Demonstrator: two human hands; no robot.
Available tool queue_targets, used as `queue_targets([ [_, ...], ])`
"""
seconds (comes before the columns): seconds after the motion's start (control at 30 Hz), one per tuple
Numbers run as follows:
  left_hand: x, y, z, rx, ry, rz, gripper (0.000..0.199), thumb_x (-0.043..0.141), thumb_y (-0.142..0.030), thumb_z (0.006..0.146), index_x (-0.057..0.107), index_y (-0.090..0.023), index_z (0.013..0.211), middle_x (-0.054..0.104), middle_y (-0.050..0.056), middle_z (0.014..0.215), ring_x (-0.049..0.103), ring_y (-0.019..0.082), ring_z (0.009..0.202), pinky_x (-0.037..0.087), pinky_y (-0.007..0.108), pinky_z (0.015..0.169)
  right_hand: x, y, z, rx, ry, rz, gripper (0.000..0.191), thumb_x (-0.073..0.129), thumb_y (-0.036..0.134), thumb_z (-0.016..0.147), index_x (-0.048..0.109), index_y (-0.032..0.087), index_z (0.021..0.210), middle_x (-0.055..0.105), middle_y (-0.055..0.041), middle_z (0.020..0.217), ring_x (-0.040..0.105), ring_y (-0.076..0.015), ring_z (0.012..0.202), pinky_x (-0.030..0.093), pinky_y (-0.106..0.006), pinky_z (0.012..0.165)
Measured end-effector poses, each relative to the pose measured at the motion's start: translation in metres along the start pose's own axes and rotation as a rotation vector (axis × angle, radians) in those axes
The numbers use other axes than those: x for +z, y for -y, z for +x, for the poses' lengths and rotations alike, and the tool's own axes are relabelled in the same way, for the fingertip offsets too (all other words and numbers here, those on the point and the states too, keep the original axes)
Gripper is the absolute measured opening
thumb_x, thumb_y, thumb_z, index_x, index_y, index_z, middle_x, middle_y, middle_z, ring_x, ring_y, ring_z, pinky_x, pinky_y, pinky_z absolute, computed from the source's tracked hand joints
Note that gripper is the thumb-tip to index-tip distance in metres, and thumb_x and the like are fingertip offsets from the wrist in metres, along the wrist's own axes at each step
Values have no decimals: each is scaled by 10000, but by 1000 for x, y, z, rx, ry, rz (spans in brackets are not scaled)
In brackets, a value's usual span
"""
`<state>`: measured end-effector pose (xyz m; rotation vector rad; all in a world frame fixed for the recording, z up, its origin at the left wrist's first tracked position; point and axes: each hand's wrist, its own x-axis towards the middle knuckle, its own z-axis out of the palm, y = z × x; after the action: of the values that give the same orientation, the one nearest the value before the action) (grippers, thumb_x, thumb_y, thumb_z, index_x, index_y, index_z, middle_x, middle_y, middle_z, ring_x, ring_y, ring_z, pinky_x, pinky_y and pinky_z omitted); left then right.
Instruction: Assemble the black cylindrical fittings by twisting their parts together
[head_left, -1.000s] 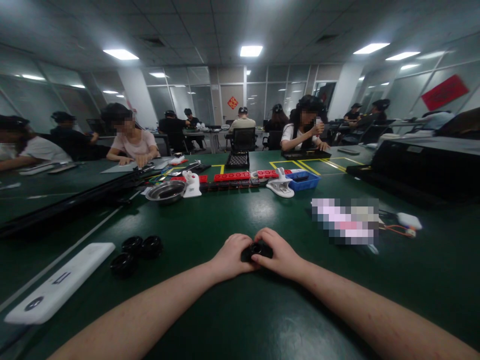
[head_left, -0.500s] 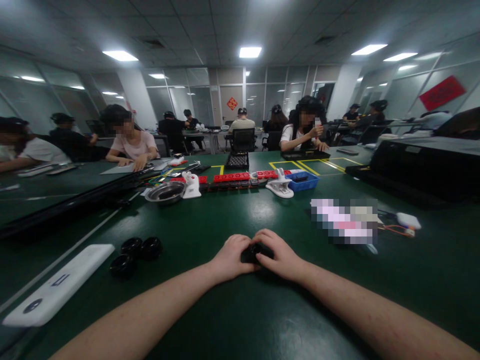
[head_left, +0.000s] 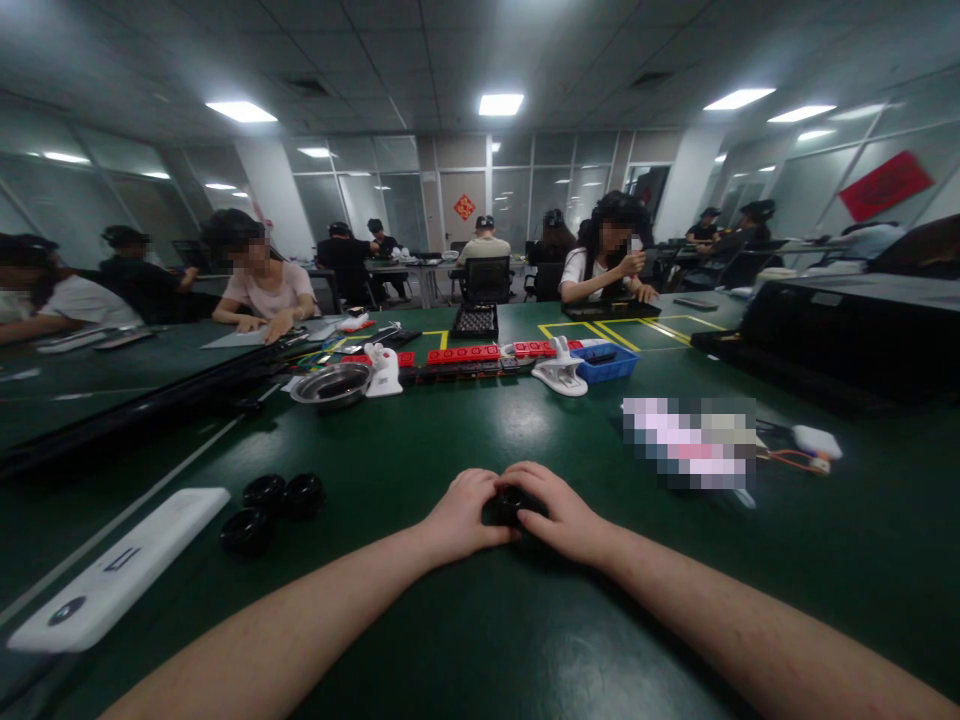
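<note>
A small glossy black round part (head_left: pixel 508 506) sits on the green table between my two hands, mostly covered by fingers. My left hand (head_left: pixel 463 515) curls round its left side, the thumb along the near edge. From the right, my right hand (head_left: pixel 556 510) wraps over it, fingers across the top and thumb on the near side. The fingertips of both hands meet at its far side. Off to the left lie three similar black round parts (head_left: pixel 283 495) in a close group, apart from my hands.
A long white device (head_left: pixel 120 570) lies at left. Further back stand a metal bowl (head_left: pixel 330 384), white clamp-like stands (head_left: pixel 561 370), red strips (head_left: pixel 463 354) and a blue bin (head_left: pixel 606 362). A blurred-out item (head_left: pixel 686 440) with wires lies at right. Co-workers sit across the table.
My right hand's fingers have shifted slightly over the black round part. My left hand stays in place, and the objects on the table have not moved.
</note>
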<state>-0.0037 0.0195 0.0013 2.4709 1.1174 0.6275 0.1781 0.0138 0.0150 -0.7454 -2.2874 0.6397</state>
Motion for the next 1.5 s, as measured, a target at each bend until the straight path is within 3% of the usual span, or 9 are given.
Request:
queue_targets([
  [0.27,-1,-2,1,11,4,-2,369,690,-356,615,556,-188,914,564,42,962,499,224,920,376,350,830,4,-6,0,129,-92,-94,192,602,270,702,500,182,839,515,-37,841,492,-195,802,419,-333,720],
  [0.5,0,0,1,-2,-1,-3,397,695,-373,607,558,-188,931,558,53,990,486,232,951,361,369,863,2,-2,-1,65,-33,5,341,531,152,709,461,189,1041,520,-66,995,482,-215,939,388,-367,823],
  [0.67,-1,-1,1,11,2,17,349,689,-373,615,570,-186,883,569,43,950,499,226,911,374,355,834,4,-5,0,199,-91,-94,280,611,287,687,462,176,897,517,-45,861,493,-200,796,423,-342,711],
  [0.87,1,0,0,10,3,28,457,692,-396,614,540,-170,980,562,60,969,491,228,928,368,365,850,1,-3,1,17,-18,-19,229,503,166,742,500,187,969,496,-61,979,474,-203,936,386,-349,834],
  [0.97,2,1,0,10,-9,27,433,697,-399,606,551,-166,940,558,64,980,488,231,941,362,365,860,2,-4,-1,31,-38,-5,325,512,180,743,455,178,1063,492,-78,1040,464,-214,977,373,-364,858],
  [1.1,1,0,1,26,-3,23,359,687,-375,623,564,-180,898,565,48,957,498,221,918,374,350,837,4,-7,-1,131,-91,-65,256,598,259,702,489,176,919,512,-53,907,490,-207,851,414,-350,760],
  [1.2,1,1,1,20,1,20,403,683,-376,624,550,-184,952,565,44,955,499,219,910,378,353,833,2,-4,0,68,-49,-37,179,554,197,721,519,179,896,501,-52,919,489,-199,870,405,-344,787],
  [1.3,2,2,0,4,-10,16,431,692,-384,613,544,-174,958,559,52,968,492,223,935,368,360,857,0,-2,0,-5,-14,27,306,501,130,724,493,187,1024,494,-67,1017,470,-210,964,375,-361,855],
  [1.5,1,0,2,24,-5,19,347,692,-369,611,564,-184,876,570,39,947,505,219,905,380,347,825,4,-7,-1,153,-107,-61,313,621,275,683,471,177,939,510,-51,904,492,-206,840,420,-350,748],
])
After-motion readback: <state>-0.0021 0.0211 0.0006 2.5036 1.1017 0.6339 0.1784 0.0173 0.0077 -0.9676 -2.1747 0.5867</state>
